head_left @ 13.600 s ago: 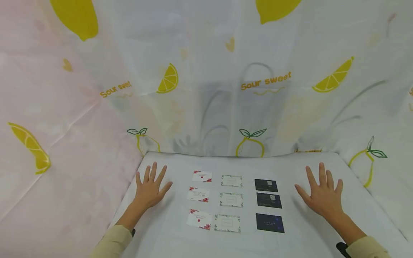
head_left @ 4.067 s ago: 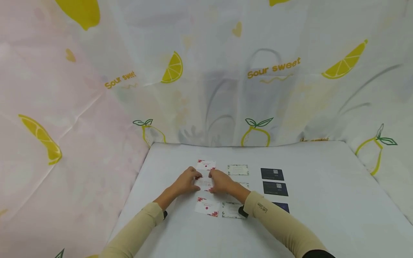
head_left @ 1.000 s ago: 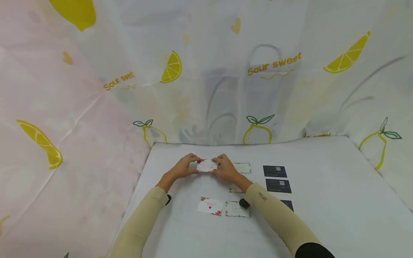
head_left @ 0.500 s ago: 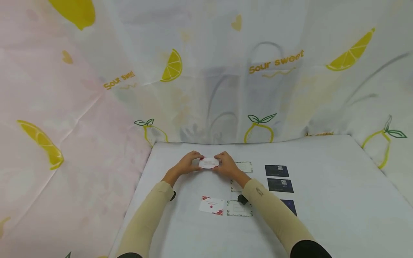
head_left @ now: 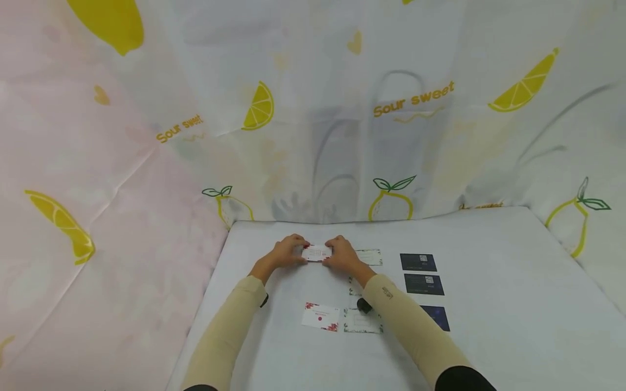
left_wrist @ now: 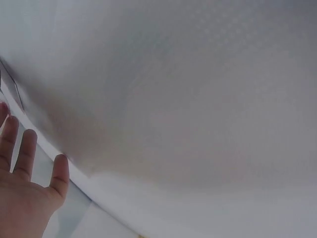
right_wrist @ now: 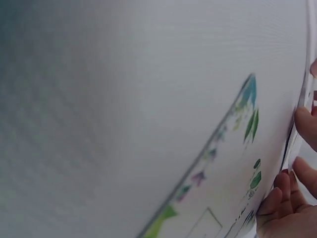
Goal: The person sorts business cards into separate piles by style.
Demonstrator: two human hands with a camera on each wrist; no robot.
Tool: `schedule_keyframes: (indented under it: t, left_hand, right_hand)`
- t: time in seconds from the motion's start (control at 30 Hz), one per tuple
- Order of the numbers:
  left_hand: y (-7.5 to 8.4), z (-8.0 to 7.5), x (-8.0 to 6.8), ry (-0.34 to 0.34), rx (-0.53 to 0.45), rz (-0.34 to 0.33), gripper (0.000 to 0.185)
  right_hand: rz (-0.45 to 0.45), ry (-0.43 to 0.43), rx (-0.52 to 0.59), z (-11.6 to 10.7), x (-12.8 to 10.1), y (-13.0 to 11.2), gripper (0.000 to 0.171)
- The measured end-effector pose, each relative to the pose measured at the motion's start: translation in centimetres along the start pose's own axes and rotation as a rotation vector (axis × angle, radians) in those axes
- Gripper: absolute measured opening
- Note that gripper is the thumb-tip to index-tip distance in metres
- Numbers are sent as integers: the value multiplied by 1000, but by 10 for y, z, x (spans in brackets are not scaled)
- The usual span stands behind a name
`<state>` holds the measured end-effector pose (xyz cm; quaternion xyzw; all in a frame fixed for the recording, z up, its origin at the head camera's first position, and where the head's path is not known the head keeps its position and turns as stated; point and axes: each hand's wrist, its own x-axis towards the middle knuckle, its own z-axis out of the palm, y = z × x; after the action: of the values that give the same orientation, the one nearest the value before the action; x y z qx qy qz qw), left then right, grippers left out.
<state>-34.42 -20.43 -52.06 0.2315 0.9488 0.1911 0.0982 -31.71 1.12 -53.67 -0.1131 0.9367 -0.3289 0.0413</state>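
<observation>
Both hands, the left hand point(head_left: 284, 253) and right hand point(head_left: 344, 256), pinch the red-flowered card point(head_left: 317, 252) between their fingertips at its short ends, just above the table point(head_left: 489, 304), so uneven pressure could buckle it or let it drop askew beside the green-bordered card point(head_left: 369, 257) near the right fingers.

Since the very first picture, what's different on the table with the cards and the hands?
Both hands left the table edges for the far end of the red-flowered column. The left hand and right hand now hold the red-flowered cards there; the middle one moved up onto the far one. The near red-flowered card, green-bordered cards and dark cards stayed put.
</observation>
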Motion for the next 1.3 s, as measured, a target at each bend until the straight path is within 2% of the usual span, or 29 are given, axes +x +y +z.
schedule_keyframes:
  t: [0.17,0.4,0.83,1.3]
  left_hand:
    - [1,4,2,-1,35,-10,47]
    - [3,4,2,-6,68,-25,48]
    - [10,1,-2,-2,40,-63,53]
    - [6,4,0,6,27,-50,50]
  right_hand:
    - [51,-31,-31,1,1,-1,55]
    - [72,-39,8,0,0,-3,55]
    - [107,-51,21,4,2,-1,59]
    - [101,-63,-13,5,4,-1,58]
